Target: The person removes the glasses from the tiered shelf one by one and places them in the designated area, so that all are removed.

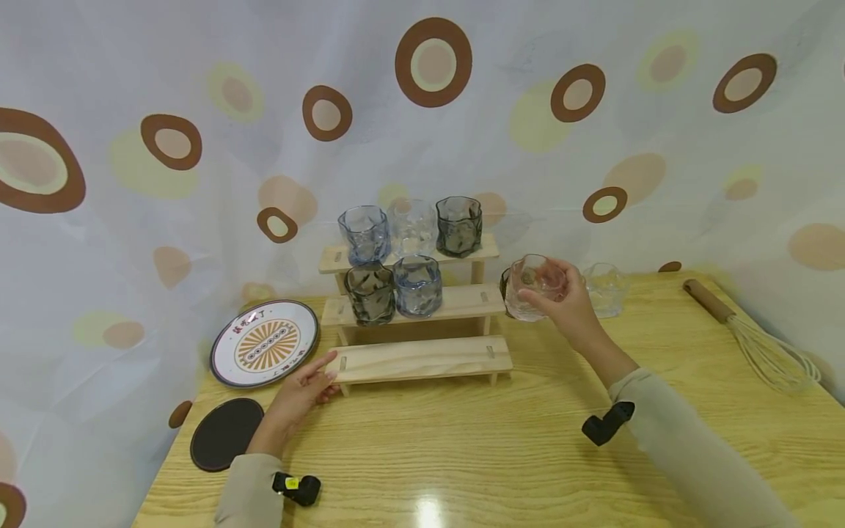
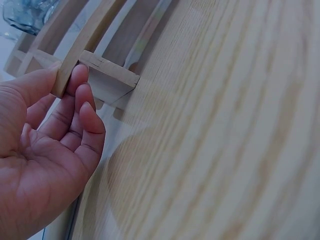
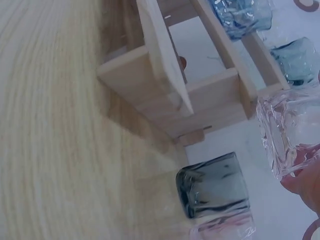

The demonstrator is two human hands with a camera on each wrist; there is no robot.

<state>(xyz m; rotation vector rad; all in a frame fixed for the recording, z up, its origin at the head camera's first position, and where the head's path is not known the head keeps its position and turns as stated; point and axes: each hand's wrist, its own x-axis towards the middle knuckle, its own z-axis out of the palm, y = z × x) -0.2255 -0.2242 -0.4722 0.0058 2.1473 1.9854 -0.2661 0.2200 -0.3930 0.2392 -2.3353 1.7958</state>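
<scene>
I see the person's right grip (image 1: 573,312) clamped on a pink-tinted glass (image 1: 528,282), thumb on the near side and fingers behind; that glass is roughly upright, raised above the surface (image 1: 462,440), just to the right of the three-tier wooden stand (image 1: 422,359); the left grip (image 1: 300,396) is together on the left end of the stand's lowest board, and my left wrist feed shows thumb and fingertips pinching it.

On the top tier I count a blue glass (image 1: 365,238), a clear glass (image 1: 414,231) and a dark grey glass (image 1: 458,227); on the middle tier sit a smoky glass (image 1: 371,293) and, just beside it, a second blue glass (image 1: 418,290); my right wrist feed gives me a dark tumbler (image 3: 217,185) on the surface, with a pinkish tumbler (image 3: 227,229) next to it, cut by the frame; another clear tumbler (image 1: 606,290) stands beyond the right hand; a whisk (image 1: 726,317) lies farther right; a patterned plate (image 1: 267,345) and a black disc (image 1: 224,436) are at the left.
</scene>
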